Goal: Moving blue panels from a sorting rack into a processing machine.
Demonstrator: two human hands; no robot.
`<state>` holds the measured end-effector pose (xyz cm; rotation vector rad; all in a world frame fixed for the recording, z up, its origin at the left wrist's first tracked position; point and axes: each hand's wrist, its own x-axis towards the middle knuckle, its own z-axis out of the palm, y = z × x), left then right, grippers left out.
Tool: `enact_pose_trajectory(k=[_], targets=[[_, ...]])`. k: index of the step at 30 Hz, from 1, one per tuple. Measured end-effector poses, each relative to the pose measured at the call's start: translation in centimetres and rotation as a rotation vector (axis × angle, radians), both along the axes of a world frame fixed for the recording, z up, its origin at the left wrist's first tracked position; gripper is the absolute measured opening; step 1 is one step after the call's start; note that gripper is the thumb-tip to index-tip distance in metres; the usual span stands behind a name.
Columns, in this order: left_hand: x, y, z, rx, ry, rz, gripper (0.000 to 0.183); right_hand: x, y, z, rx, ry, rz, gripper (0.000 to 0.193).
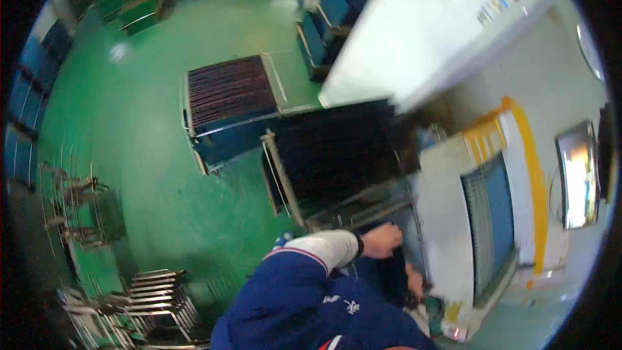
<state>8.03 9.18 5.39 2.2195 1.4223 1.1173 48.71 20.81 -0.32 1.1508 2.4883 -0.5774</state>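
Observation:
My left hand (382,241) is stretched across in front of my body, below a dark slotted rack (343,155). Its fingers look curled over the top of something dark that I cannot make out. My right hand (414,281) is lower and further right, beside a dark blue surface. Its fingers are blurred and partly hidden. A dark band circles my left wrist, just past a white sleeve (334,246). Close to both hands is the edge of a pale machine or cabinet (444,214).
Another slotted blue crate (233,136) stands on the green floor (149,129). Metal frames (155,298) are stacked at lower left. A large white panel (414,26) rises at upper right. A lit screen (578,178) is at far right. Blue bins (330,13) stand at the back.

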Motion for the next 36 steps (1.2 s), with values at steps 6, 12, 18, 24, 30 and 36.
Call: enact_pose_trajectory(k=[6,12,18,24,30,36], targets=[[-0.8,1.0,0.6,-0.192,0.029,0.028,0.029,-5.8,-4.1,0.4,0.001,0.268,-0.439,0.044],[0.4,0.8,0.0,-0.080,0.211,0.022,0.054,-7.5,-4.6,5.3,-0.063,0.457,-0.691,0.044],[0.9,1.4,0.4,-0.068,0.203,-0.023,0.055,-5.9,-6.6,4.1,0.089,0.438,-0.624,0.053],[1.2,1.3,0.6,-0.053,0.263,-0.006,0.053,-6.8,-5.9,4.7,0.124,0.253,-0.611,0.042],[1.8,1.4,1.0,-0.035,0.278,0.006,0.049,-6.9,-6.5,3.6,0.180,0.223,-0.581,0.040],[2.1,1.0,1.2,-0.065,0.327,0.028,0.051,-6.9,-6.9,6.4,-0.040,0.283,-0.651,0.052]])
